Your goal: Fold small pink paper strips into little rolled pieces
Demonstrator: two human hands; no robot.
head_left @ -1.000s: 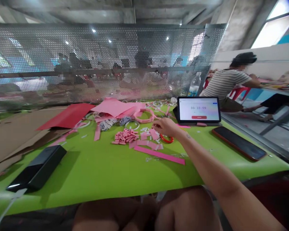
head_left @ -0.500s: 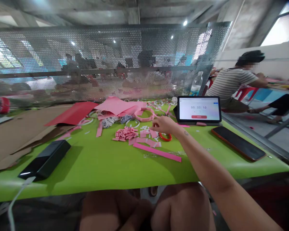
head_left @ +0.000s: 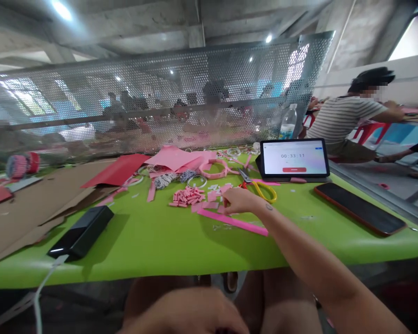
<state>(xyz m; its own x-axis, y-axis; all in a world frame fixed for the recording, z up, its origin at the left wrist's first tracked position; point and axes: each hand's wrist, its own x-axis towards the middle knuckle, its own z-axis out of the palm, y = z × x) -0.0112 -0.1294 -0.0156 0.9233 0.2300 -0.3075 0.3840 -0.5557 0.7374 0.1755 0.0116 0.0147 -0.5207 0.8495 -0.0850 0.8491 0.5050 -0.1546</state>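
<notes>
My right hand (head_left: 242,201) reaches over small pink paper pieces (head_left: 212,195), its fingers curled and pressed together at the pieces' right side. What lies between the fingertips, if anything, is hidden. Just behind it are scissors (head_left: 266,192) with a yellow and a red handle. A bright pink paper strip (head_left: 235,222) runs in front of the hand. To the left is a heap of small pink rolled pieces (head_left: 187,197). My left hand (head_left: 195,311) is low, over my lap below the table edge, blurred, with its fingers mostly cut off.
A pink ring (head_left: 214,176), grey-white string bundles (head_left: 165,180) and pink sheets (head_left: 172,157) lie behind. At right stand a tablet (head_left: 294,157) and a phone (head_left: 358,208). At left are cardboard (head_left: 31,213) and a black cabled device (head_left: 81,232). A person sits beyond.
My right hand has drawn nearer, from beside the pink ring down to the paper pieces, uncovering the scissors. My left hand has come up into view at the bottom. The view has shifted slightly.
</notes>
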